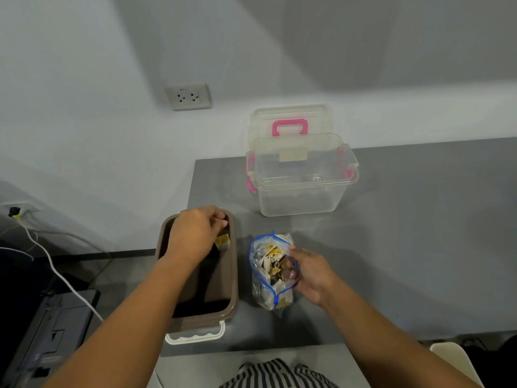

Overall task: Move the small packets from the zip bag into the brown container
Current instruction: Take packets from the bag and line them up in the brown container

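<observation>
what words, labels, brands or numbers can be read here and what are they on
Nothing here can be read for sure.
Wall socket: tiny mark on its top edge, too small to read.
Small packet in the left hand: yellow print, blurred.
Packets in the zip bag: yellow print, blurred.
Beige patch on the clear box: no writing shows.
Grey machine: faint marks, too blurred.
</observation>
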The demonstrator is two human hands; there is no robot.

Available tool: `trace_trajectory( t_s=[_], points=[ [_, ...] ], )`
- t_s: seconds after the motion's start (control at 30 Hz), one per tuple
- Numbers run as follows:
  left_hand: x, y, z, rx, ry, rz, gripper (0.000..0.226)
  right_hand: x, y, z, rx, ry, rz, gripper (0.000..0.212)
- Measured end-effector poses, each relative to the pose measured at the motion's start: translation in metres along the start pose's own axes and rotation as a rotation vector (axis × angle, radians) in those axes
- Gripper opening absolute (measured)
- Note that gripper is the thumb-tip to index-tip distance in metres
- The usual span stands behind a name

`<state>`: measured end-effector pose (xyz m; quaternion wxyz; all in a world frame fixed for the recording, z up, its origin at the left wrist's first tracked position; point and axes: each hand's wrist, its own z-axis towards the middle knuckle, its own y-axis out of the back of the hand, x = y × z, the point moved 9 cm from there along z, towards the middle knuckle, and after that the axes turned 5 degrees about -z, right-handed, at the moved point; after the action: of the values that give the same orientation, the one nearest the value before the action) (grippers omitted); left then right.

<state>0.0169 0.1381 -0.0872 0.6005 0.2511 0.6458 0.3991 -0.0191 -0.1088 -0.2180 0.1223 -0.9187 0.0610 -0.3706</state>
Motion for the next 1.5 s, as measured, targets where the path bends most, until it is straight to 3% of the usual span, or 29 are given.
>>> trace_trajectory(
  t_s=[0.13,0.3,0.5,0.6,0.7,1.07,1.3,1.5],
  points=[
    [-0.047,0.000,-0.022,0.011,-0.099,-0.189,0.013,-0.001,0.007,0.003,0.006,0.006,-0.064,0.024],
    [-0.097,-0.047,-0.048,0.192,-0.259,0.002,0.016,-0.004,0.018,0.006,-0.028,0.011,-0.087,0.031],
    [-0.100,-0.112,-0.067,0.396,-0.251,0.217,0.017,-0.007,0.030,0.006,-0.013,-0.008,-0.188,0.043],
    [-0.096,-0.124,-0.069,0.349,-0.225,0.349,0.021,-0.003,0.037,0.003,-0.014,0.021,-0.267,0.048],
    [-0.093,-0.125,-0.067,0.282,-0.166,0.321,0.022,-0.004,0.044,0.006,-0.004,0.032,-0.305,0.047],
    [-0.094,-0.136,-0.067,0.364,-0.183,0.332,0.022,-0.001,0.047,0.001,-0.023,0.017,-0.293,0.046],
    [-0.089,-0.123,-0.064,0.287,-0.126,0.141,0.017,-0.001,0.041,0.000,0.002,0.012,-0.242,0.040],
    [-0.079,-0.116,-0.062,0.336,-0.057,-0.054,0.009,0.001,0.032,0.005,0.010,0.065,-0.174,0.044]
  ],
)
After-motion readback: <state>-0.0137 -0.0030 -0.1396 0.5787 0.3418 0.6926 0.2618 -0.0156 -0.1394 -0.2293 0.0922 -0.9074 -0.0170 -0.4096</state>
